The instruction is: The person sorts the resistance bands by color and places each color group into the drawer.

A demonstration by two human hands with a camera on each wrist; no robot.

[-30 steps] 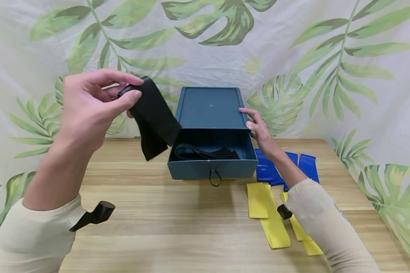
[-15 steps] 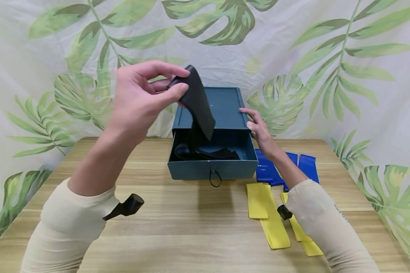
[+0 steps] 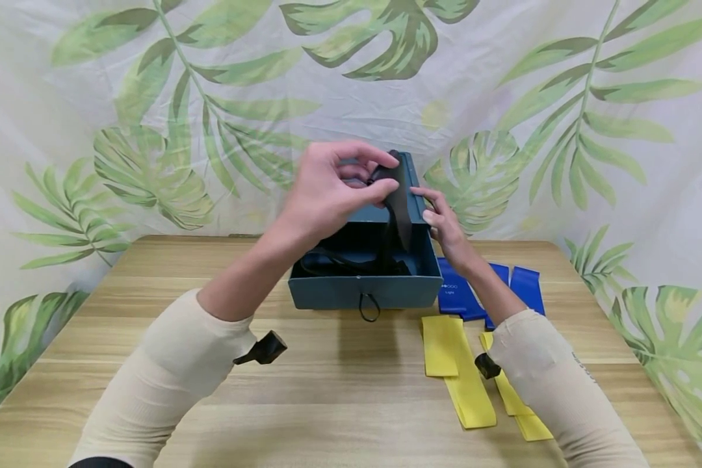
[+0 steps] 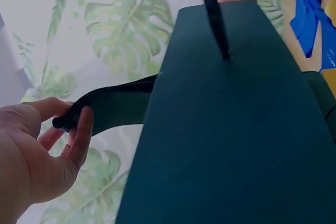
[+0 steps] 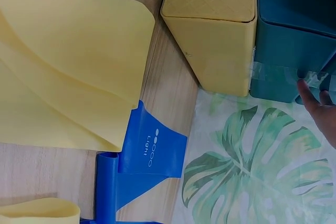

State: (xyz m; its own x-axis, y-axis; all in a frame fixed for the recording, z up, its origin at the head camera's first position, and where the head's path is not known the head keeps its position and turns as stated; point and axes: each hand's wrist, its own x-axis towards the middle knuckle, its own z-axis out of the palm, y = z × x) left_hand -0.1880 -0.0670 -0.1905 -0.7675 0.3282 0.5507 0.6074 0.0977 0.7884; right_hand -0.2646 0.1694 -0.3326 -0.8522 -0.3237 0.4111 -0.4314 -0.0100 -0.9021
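My left hand point(image 3: 333, 188) pinches the folded end of a black resistance band point(image 3: 403, 201) between thumb and fingers, above the pulled-out drawer point(image 3: 327, 292). The band's lower part hangs down into the drawer. Another black band point(image 3: 345, 265) lies inside, partly hidden by my left arm. In the left wrist view, the band point(image 4: 118, 106) runs from my fingers behind the teal drawer front with its loop pull point(image 4: 215, 22). My right hand point(image 3: 450, 227) rests against the right side of the teal drawer box point(image 3: 411, 172), its fingers touching the edge.
Yellow resistance bands point(image 3: 468, 383) lie folded on the wooden table point(image 3: 339, 403), right of the drawer. Behind them are blue bands point(image 3: 526, 286), one marked "Light". A yellow box point(image 5: 215, 45) sits against the teal box. A leaf-print cloth point(image 3: 246, 162) hangs behind the table.
My left hand has carried the black band rightward from beside the box, then lowered it so its end hangs into the drawer. My right hand has stayed at the box's edge.
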